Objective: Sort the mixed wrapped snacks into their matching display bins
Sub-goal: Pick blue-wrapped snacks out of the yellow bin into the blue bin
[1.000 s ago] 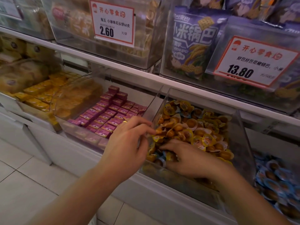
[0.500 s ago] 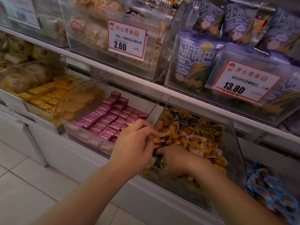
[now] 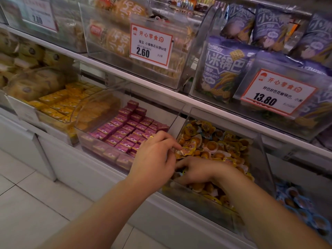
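A clear bin (image 3: 261, 159) on the lower shelf holds several yellow-wrapped snack cups (image 3: 221, 150). My left hand (image 3: 156, 159) is at the bin's left front corner and pinches one yellow snack cup (image 3: 186, 150) between thumb and fingertips. My right hand (image 3: 195, 170) lies inside the bin's front, fingers curled down into the cups; what they hold is hidden. A blue-edged wrapper (image 3: 180, 174) shows just under its fingers. To the left is a bin of pink boxed snacks (image 3: 125, 130).
Yellow boxed snacks (image 3: 59, 103) fill a bin further left. Blue-wrapped cups (image 3: 298, 203) lie in the bin at the right. The upper shelf carries purple bags (image 3: 222, 69) and price cards (image 3: 150, 45). White tiled floor (image 3: 27, 203) lies below.
The view has tilted up and right a little. Both hands stay at the yellow-cup bin; my right hand has dug slightly further toward the front left corner.
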